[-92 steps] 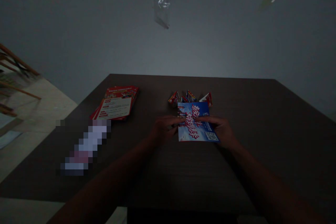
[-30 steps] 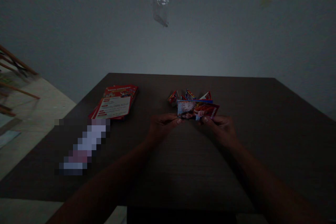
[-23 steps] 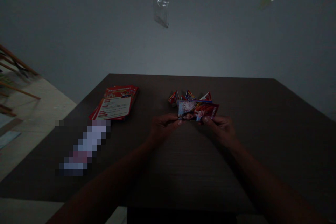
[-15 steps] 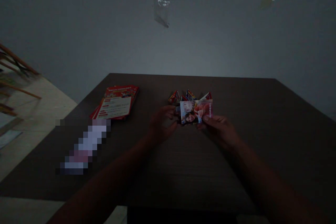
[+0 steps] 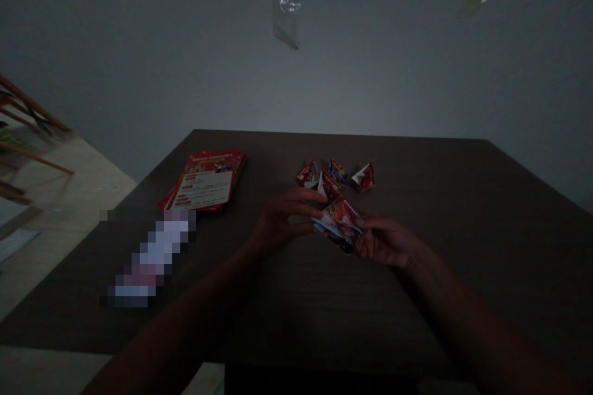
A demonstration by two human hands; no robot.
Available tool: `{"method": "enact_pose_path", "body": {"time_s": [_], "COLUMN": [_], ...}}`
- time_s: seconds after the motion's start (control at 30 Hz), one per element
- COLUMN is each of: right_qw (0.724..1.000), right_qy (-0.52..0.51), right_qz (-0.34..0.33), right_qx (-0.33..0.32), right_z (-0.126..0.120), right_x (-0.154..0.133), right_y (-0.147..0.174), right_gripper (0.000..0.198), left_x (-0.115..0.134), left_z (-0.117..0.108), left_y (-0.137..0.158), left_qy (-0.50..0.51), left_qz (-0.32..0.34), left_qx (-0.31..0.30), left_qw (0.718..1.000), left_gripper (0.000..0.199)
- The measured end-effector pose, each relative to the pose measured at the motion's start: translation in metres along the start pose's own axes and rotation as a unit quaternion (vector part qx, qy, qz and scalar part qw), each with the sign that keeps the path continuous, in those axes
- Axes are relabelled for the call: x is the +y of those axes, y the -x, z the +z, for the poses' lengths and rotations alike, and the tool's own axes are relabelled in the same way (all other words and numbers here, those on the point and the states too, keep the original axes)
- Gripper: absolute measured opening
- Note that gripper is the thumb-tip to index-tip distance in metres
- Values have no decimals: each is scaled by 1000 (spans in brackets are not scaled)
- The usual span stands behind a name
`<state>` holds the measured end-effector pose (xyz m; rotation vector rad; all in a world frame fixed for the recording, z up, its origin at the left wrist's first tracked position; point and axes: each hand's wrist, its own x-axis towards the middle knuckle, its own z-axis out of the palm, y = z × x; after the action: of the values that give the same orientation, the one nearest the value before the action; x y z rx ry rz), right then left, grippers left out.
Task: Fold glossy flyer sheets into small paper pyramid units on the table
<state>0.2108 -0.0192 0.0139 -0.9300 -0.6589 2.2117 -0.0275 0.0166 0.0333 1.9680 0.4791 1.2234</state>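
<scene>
Between my hands, just above the table, is a folded piece of printed paper point(image 5: 340, 217) with pink, red and blue pictures. My right hand point(image 5: 389, 242) pinches its right side, thumb on top and the other fingers curled beneath. At the left corner, my left hand point(image 5: 285, 217) has its thumb and a finger closing on the paper, while another finger stretches out above. Just beyond lie several small folded paper shapes, among them a red and white one point(image 5: 328, 184), a blue one point(image 5: 338, 170), one at the left point(image 5: 307, 173) and one at the right point(image 5: 364, 178).
A stack of red printed leaflets point(image 5: 206, 182) lies on the dark wooden table point(image 5: 463, 228) at the left. Nearer me is a pixelated long item point(image 5: 155, 259). A grey wall point(image 5: 393, 74) stands behind the table, with clear plastic point(image 5: 287, 9) hanging on it.
The paper has come nearer to me, tilted and folded up from a flatter, picture-facing position. My left fingers have moved onto its corner. The small folded shapes behind it show more fully.
</scene>
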Motion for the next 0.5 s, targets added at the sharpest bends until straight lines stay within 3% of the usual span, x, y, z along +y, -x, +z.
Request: {"method": "enact_pose_path", "body": {"time_s": [0.2,0.27,0.33,0.4,0.5], "right_qw": [1000,998,978,914,764], "right_qy": [9,60,142,249,419], "right_qz": [28,-23,-126,-266,-422], "right_qx": [-4,23,91,179,249], "right_z": [10,12,13,13,14], "right_x": [2,2,3,2,0], "right_y": [0,-2,-5,-5,3], "right_gripper": [18,22,26,30,28], "left_x": [15,15,14,12,10], "left_z": [5,7,8,8,6], "left_y": [0,2,4,5,6], "left_qy": [3,3,-10,-42,-78], "left_qz": [-5,-22,-49,-97,-149], "left_qx": [14,33,69,102,131], "left_qw": [1000,999,996,989,977], "left_gripper": [11,9,10,13,14]}}
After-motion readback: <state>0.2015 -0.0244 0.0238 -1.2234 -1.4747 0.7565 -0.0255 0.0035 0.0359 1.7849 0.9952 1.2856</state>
